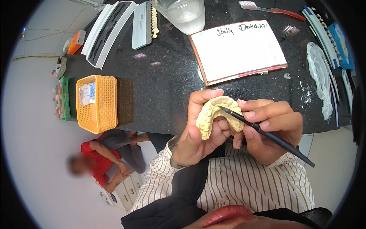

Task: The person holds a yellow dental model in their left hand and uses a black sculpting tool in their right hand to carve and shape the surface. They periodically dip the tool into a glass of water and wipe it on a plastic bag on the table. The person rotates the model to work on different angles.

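Between the thumb and fingers of my left hand is a yellow plaster dental cast, a horseshoe-shaped arch of teeth held over the front edge of the dark counter. My right hand is closed around a slim black pen-shaped tool in a writing grip. The tool slants up to the left, its pointed tip at the inner side of the arch near the front teeth. I cannot make out whether the tip touches the plaster. Right-hand fingertips lie close against the cast's right side.
Beyond my hands is a white writing board. Around it are a clear cup of liquid, a tooth shade guide, a red toothbrush and a plastic bag. A yellow basket stands left; a seated person is beyond the counter.
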`<action>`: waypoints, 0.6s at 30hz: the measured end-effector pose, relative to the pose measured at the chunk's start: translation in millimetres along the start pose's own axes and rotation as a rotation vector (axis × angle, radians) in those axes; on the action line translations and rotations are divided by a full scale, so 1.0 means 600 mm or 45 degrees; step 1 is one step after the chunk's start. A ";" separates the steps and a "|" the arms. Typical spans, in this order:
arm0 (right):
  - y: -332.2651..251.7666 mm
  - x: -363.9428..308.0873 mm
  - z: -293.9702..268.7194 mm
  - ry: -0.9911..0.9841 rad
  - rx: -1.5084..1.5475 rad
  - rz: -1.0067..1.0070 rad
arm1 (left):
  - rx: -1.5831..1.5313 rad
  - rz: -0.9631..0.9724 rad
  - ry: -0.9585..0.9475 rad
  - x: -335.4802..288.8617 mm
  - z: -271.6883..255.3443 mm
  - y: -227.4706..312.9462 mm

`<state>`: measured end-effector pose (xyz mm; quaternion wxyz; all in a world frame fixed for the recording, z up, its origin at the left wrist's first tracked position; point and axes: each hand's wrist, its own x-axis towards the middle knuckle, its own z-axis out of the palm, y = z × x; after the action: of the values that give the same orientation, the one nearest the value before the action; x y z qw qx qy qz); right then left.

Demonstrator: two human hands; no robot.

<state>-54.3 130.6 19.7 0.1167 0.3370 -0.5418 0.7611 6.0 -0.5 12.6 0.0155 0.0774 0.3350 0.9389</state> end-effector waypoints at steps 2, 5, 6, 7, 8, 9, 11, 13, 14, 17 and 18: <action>0.001 -0.001 0.000 0.015 0.011 0.000 | -0.213 0.031 -0.074 0.002 -0.001 -0.004; 0.000 0.003 -0.001 -0.027 -0.009 -0.001 | -0.157 0.012 -0.014 0.001 0.004 -0.001; 0.000 0.003 -0.001 -0.016 -0.004 0.001 | -0.151 0.007 -0.002 0.002 0.004 0.000; 0.000 0.002 0.001 -0.006 0.002 0.002 | -0.161 0.007 -0.002 0.002 0.005 0.000; 0.000 0.002 0.001 0.005 0.007 0.003 | -0.172 0.007 -0.002 0.002 0.005 0.000; 0.001 0.002 0.001 0.006 0.002 0.000 | -0.164 0.000 -0.002 0.002 0.004 0.000; 0.001 0.001 0.001 0.006 -0.007 -0.004 | -0.147 -0.013 0.001 0.001 0.004 0.001; 0.002 0.002 0.001 0.001 0.006 -0.002 | -0.168 -0.003 -0.012 0.001 0.002 0.000; 0.002 0.002 0.001 -0.003 0.013 -0.001 | -0.173 -0.001 -0.013 0.001 0.002 0.000; 0.000 0.000 0.002 0.016 0.012 0.016 | -0.176 -0.002 -0.015 0.001 0.003 0.000; 0.000 0.000 0.002 0.009 0.003 0.014 | -0.158 -0.006 -0.006 0.001 0.003 0.001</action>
<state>-53.9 129.7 20.0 0.1141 0.3312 -0.5425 0.7635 5.7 0.5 14.6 0.0232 0.0779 0.2763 0.9576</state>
